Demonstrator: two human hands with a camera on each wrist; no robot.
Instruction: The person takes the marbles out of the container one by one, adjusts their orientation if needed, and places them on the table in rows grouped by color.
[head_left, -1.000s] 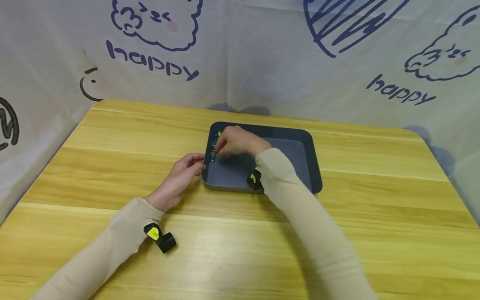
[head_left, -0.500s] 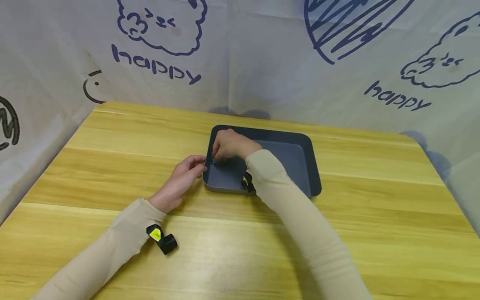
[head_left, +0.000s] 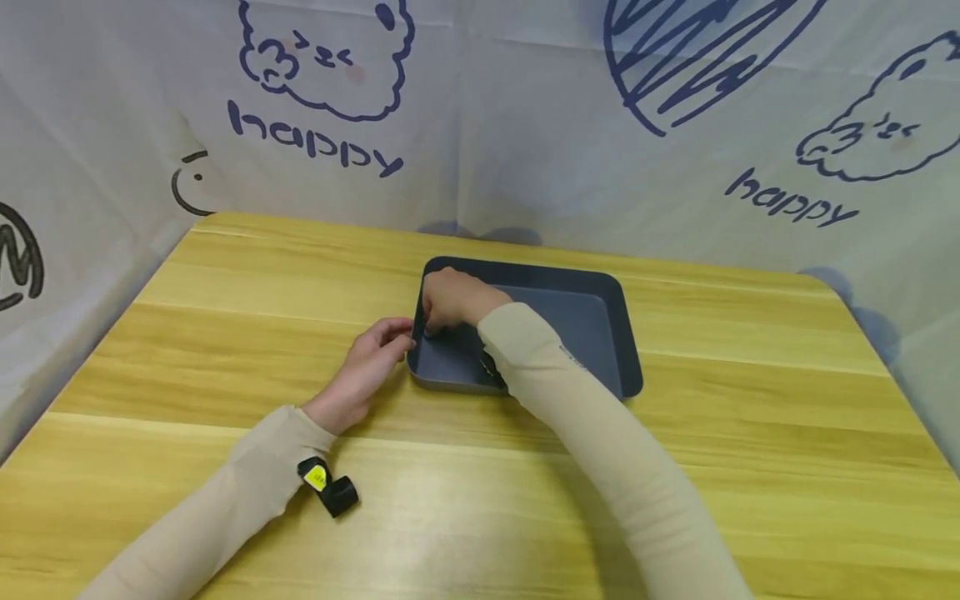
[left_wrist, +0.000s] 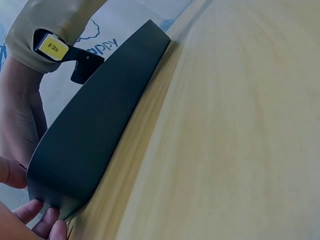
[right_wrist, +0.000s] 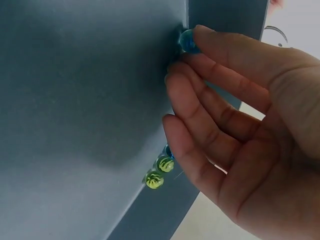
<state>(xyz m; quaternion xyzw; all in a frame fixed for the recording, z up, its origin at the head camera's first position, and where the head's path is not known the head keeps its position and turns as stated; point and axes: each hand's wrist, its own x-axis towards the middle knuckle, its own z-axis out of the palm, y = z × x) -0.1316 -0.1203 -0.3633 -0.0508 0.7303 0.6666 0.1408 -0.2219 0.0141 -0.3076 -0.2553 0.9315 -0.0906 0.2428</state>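
Note:
A dark grey rectangular tray (head_left: 577, 312) lies on the wooden table. My right hand (head_left: 452, 297) reaches into it beside the left inner wall, fingers bent downward. In the right wrist view, the thumb tip touches a clear blue marble (right_wrist: 187, 42) at the wall, and the other fingers lie along the wall below it. Two marbles with yellow-green swirls (right_wrist: 159, 171) show past the little finger, with part of a blue one; the fingers hide the rest of the row. My left hand (head_left: 365, 367) rests against the tray's outer left side, its fingertips touching the wall in the left wrist view.
The wooden table (head_left: 300, 283) extends around the tray on all sides. Behind it hangs a white cloth (head_left: 517, 108) with blue drawings and lettering. A small black wrist camera (head_left: 327, 487) is strapped at the left sleeve.
My right hand has moved toward the left wall and slightly toward the front, covering the marble row that showed earlier in the head view. The left hand keeps its place at the tray.

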